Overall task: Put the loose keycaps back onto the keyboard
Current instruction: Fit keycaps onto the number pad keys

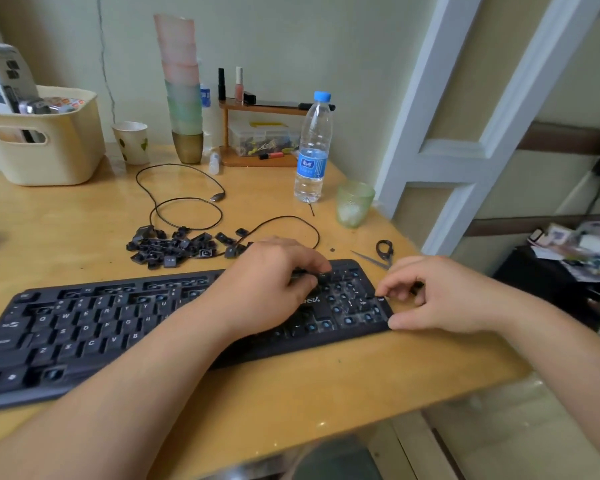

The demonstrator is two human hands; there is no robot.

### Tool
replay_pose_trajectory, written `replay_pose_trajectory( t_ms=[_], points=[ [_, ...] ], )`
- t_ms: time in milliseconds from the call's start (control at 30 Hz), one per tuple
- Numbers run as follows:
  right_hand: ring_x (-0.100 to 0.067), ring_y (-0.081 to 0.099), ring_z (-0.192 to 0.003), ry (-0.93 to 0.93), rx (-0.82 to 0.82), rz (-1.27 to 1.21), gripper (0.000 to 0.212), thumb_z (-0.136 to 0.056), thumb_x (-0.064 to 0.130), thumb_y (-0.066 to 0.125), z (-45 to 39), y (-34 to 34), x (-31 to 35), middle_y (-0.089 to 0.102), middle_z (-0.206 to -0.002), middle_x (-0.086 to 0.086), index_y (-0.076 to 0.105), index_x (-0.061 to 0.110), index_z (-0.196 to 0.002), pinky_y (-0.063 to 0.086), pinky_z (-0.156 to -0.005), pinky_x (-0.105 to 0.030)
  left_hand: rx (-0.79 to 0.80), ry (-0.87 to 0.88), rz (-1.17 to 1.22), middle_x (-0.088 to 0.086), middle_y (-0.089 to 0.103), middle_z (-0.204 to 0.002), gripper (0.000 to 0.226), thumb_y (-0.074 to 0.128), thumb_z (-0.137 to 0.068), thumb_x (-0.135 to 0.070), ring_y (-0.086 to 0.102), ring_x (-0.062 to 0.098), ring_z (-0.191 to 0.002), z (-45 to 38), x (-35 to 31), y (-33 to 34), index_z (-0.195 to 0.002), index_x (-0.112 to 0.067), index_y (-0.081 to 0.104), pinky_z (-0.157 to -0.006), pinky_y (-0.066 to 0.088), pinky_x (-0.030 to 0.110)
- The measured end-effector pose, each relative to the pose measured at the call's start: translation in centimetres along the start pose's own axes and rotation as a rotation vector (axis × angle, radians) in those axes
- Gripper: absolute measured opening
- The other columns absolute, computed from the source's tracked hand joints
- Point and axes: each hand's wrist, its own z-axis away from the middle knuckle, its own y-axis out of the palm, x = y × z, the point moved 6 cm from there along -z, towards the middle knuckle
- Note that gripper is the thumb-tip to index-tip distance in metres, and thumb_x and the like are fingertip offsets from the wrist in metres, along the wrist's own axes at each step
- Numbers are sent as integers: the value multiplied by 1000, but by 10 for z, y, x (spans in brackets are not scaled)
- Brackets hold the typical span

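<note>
with our left hand (267, 289) pinching a keycap (323, 278) over the keyboard (84, 327) numpad and our right hand (440, 299) seemingly curled on another, the pile of keycaps (174, 245) on the tabletop (66, 220) looks light, rigid, best gripped by the sides.

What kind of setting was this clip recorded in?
Probably a home desk in a bedroom or dorm: a wooden desk with nail polish on a small shelf, stacked plastic cups and a storage basket.
</note>
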Motion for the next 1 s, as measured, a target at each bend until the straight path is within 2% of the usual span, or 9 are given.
replay_pose_trajectory(
  t_ms=[133,267,400,500,667,767,867,933,1000],
  points=[
    [-5,63,-95,-14,-2,-3,34,-72,38,92,-6,0,0,63,-100,22,75,48,-100,54,-83,-28,-43,-15,-2,-18,69,-112,24,67,-98,-24,54,7,-111,0,5,-4,-117,-37,74,-89,37,16],
    [-5,65,-91,29,34,-3,37,-70,37,94,-12,-2,-4,67,-95,22,74,50,-98,57,-84,-33,-52,-33,11,-19,68,-111,22,66,-98,-26,53,6,-111,0,8,-5,-115,-38,74,-89,38,24],
    [-5,67,-88,61,74,25,35,-72,26,94,-18,-2,1,70,-92,16,74,44,-95,57,-84,-32,-42,-23,7,-19,68,-110,23,67,-97,-24,53,7,-113,-1,7,-3,-115,-38,74,-92,36,22],
    [-6,68,-84,89,115,82,33,-72,24,94,-23,-2,8,71,-90,12,73,39,-93,58,-84,-32,-40,-24,-3,-19,68,-111,23,67,-97,-24,53,6,-113,-2,7,-3,-115,-38,74,-91,34,21],
    [-4,69,-78,116,149,132,30,-74,21,93,-26,-2,15,73,-81,13,74,35,-93,55,-78,-28,-44,-20,5,-19,68,-111,23,67,-97,-25,54,6,-112,-1,7,-4,-116,-38,73,-92,38,23],
    [-4,69,-78,139,151,194,28,-76,25,92,-25,-3,18,73,-80,16,76,32,-97,55,-78,-29,-46,-19,4,-18,68,-112,23,67,-97,-25,55,6,-111,-1,7,-4,-115,-38,74,-92,39,24],
    [2,66,-74,142,147,281,26,-76,27,92,-25,-1,24,71,-75,23,73,35,-91,52,-72,-23,-45,-25,8,-18,68,-110,23,68,-97,-25,54,6,-108,-1,7,-5,-113,-39,73,-88,38,24],
    [5,65,-75,136,151,354,27,-77,27,91,-26,0,31,70,-71,24,74,36,-96,47,-69,-17,-46,-26,5,-18,69,-110,23,68,-96,-25,54,6,-106,-1,6,-5,-113,-40,74,-86,37,23],
    [6,65,-79,136,161,403,30,-78,27,90,-25,0,36,71,-73,21,76,31,-104,49,-72,-17,-49,-23,6,-18,69,-110,23,68,-96,-24,55,6,-107,-1,6,-5,-112,-39,74,-85,37,21]
  ],
)
